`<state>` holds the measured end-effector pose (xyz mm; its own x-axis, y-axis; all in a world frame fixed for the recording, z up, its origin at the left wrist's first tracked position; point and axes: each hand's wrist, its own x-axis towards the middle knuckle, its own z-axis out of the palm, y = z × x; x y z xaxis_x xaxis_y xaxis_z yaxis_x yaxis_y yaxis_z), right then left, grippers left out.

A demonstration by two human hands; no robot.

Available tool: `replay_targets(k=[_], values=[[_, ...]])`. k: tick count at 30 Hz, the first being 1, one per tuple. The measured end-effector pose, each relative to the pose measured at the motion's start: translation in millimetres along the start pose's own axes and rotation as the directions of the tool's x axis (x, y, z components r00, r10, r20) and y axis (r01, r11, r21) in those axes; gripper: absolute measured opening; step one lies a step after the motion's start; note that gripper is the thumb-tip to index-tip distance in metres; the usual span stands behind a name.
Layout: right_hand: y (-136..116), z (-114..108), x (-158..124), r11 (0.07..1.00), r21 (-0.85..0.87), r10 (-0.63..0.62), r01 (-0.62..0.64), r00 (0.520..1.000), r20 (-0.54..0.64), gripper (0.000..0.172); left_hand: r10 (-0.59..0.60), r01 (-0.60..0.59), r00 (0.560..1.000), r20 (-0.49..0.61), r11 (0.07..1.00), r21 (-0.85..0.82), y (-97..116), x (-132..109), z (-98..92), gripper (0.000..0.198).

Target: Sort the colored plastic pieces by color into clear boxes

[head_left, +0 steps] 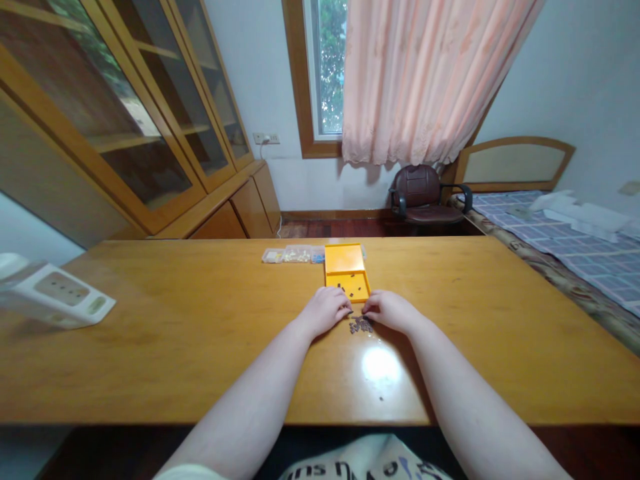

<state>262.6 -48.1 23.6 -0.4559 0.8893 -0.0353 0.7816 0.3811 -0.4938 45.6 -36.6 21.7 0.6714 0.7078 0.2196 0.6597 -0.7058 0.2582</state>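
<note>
Above a wooden bench (200,320), the left hand (327,310) and right hand (390,310) face each other, slightly apart, each curled inward; whether either grips anything, I cannot tell. Small dark pieces (361,325) lie heaped just wearer-side of both hands. Beyond the hands, an open yellow box (345,260) holds several more.

Glossy wood gleams right across the tabletop (200,347), smooth plastic shines on the yellow case (344,260), see-through plastic forms the small boxes (297,255), and here come wood and glass on the cabinet (154,107), soft-looking cloth in the curtain (425,77), and a sleek leather-look covering on the chair (417,190)!
</note>
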Motion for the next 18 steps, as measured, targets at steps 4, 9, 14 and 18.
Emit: replay_targets(k=[4, 9, 14, 18], values=[[-3.7, 1.0, 0.9, 0.998, -0.049, -0.045, 0.045, 0.999, 0.001, 0.015, -0.099, 0.1, 0.989, -0.111, 0.995, 0.001, -1.4, 0.3, -0.3, 0.012], [-6.6, 1.7, 0.8, 0.994, -0.106, -0.038, 0.038, 0.999, 0.0, 0.016, -0.085, 0.086, 0.993, -0.078, 0.996, 0.018, -1.4, -1.4, -0.9, 0.016], [-6.1, 2.0, 0.3, 0.992, -0.118, -0.046, 0.045, 0.999, -0.01, 0.015, 0.016, -0.017, 0.996, 0.082, 1.0, 0.019, 3.9, -0.6, -1.5, 0.011], [-4.6, 2.8, 1.7, 0.995, -0.092, -0.041, 0.039, 0.999, -0.018, 0.013, 0.018, -0.021, 0.995, 0.095, 0.999, 0.025, 4.4, 0.8, 0.1, 0.01]])
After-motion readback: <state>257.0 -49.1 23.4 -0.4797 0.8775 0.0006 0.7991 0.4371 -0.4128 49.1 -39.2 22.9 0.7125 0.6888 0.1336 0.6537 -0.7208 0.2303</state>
